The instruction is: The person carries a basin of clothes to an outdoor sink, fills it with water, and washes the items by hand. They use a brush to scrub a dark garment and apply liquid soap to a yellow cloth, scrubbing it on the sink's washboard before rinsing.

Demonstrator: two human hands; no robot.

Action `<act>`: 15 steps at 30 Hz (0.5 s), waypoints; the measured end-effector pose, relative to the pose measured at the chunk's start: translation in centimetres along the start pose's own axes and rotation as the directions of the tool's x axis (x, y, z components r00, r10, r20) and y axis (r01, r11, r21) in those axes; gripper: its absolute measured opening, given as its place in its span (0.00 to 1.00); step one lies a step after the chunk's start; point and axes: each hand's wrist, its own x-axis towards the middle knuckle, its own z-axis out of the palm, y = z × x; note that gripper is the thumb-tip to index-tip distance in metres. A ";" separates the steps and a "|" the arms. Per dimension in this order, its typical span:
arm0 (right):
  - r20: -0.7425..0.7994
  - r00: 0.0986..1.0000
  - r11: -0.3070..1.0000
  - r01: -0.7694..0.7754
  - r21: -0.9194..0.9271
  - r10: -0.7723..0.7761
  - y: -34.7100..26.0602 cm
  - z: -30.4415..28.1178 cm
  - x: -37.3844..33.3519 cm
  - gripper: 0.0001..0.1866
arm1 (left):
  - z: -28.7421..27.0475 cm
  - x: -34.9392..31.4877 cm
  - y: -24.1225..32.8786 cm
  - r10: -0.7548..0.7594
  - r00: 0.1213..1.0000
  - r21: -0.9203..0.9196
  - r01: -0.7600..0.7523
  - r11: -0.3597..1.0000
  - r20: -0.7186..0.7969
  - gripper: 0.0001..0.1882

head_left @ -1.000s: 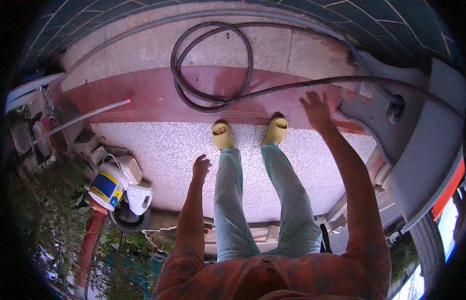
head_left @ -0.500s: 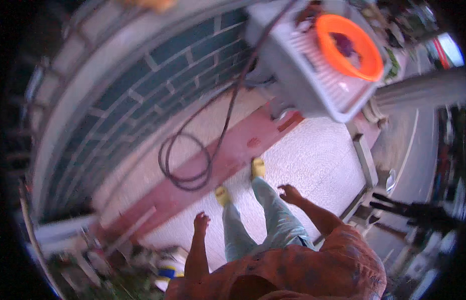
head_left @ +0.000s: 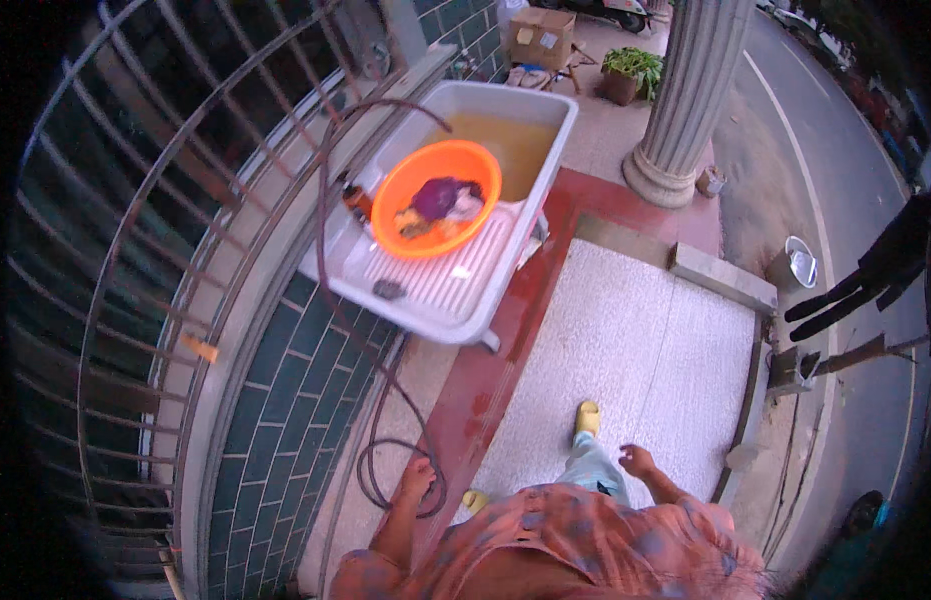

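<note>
My left hand (head_left: 417, 479) hangs low at my left, holding nothing, its fingers loosely apart. In the picture it overlaps the looped end of a dark hose (head_left: 323, 230); whether they touch I cannot tell. My right hand (head_left: 637, 461) hangs over the pale paving with its fingers parted. Ahead to the left stands a grey washing tub (head_left: 425, 325) with a ribbed washboard part and brownish water (head_left: 520, 150). An orange basin (head_left: 410, 175) rests on it, with purple and other coloured cloths (head_left: 447, 200) inside. A brown bottle (head_left: 355, 203) and a dark lump (head_left: 389, 289) sit beside the basin.
Barred windows (head_left: 95, 290) and a green tiled wall (head_left: 275, 410) line the left. A fluted column (head_left: 685, 100), potted plant (head_left: 633, 70) and cardboard box (head_left: 542, 38) stand farther ahead. On the right are a low kerb (head_left: 723, 278), a pale bucket (head_left: 800, 265) and the road.
My view has turned, so the tub and basin now show whole, ahead to the left. My feet have shifted in a step. Both hands still hang low with nothing held.
</note>
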 end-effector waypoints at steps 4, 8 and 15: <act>0.030 0.998 0.998 -0.063 -0.019 0.064 4.9 -7.1 3.0 0.19 | 8.0 -1.0 9.5 0.128 0.958 -0.147 -0.092 0.985 0.257 0.18; -0.035 0.999 0.999 0.021 -0.042 -0.023 2.7 -13.8 7.4 0.16 | 13.4 -2.2 14.9 0.201 0.923 -0.139 -0.163 0.977 0.329 0.17; -0.168 0.967 0.946 0.225 0.233 -0.189 -8.0 -22.8 19.9 0.16 | 21.3 -0.9 27.0 0.296 0.905 -0.083 -0.285 0.955 0.306 0.16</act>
